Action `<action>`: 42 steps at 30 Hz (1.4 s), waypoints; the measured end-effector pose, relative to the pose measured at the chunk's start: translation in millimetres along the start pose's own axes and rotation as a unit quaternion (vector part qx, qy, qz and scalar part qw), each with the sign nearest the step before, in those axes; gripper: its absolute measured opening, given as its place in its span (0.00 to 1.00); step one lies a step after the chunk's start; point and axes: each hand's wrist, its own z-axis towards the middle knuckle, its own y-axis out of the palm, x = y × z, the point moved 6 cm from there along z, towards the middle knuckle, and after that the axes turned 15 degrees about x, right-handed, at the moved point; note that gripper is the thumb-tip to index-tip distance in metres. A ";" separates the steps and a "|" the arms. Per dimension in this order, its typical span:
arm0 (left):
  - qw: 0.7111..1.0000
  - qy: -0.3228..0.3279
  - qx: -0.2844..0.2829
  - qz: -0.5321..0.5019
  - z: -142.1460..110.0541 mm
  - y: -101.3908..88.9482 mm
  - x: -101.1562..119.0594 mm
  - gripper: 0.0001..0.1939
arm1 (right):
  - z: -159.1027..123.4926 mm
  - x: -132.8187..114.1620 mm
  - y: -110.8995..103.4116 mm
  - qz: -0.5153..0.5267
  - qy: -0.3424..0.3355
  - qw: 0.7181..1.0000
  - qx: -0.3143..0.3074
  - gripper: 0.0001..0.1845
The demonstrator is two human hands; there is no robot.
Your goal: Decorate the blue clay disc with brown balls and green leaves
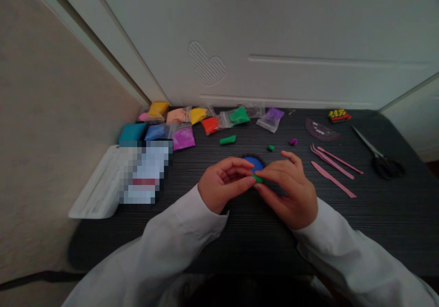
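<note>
In the head view, a round blue clay piece with a dark bumpy rim lies between my hands over the black table. A bit of green clay sits at its near edge. My left hand curls round the left side, fingertips on the blue and thumb against the green. With thumb and index finger, my right hand pinches the green clay from the right. Both hands partly cover the piece. Behind them are a green clay roll, a small green lump and a purple lump.
Several bags of coloured clay, including a green one, line the back by a white panel. Pink modelling tools, a dark protractor and scissors lie right. A phone and white tray are left.
</note>
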 end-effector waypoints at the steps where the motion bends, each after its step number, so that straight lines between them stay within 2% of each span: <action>1: 1.000 0.001 -0.001 0.004 0.0 -0.1 0.1 0.11 | 0.4 -0.2 -0.2 -0.001 -0.001 1.000 -0.001 0.09; 16: 0.999 0.031 0.025 -0.009 -2.3 3.4 8.7 0.06 | 2.3 0.1 -1.3 -0.002 0.006 1.000 0.000 0.08; 32: 0.999 0.045 -0.017 0.009 -1.6 0.6 5.3 0.08 | 3.2 2.1 -3.0 -0.004 0.022 1.000 0.003 0.05; 35: 0.997 0.075 -0.022 0.028 -4.0 1.1 11.0 0.11 | 3.2 1.8 -3.6 0.002 0.026 1.000 0.008 0.06; 38: 0.990 0.113 -0.023 0.078 -6.1 1.8 17.3 0.10 | 3.3 1.7 -4.1 0.006 0.030 1.000 0.007 0.07; 42: 0.990 0.110 -0.029 0.088 -6.5 3.2 18.2 0.09 | 3.3 2.9 -4.0 0.007 0.031 0.999 0.004 0.09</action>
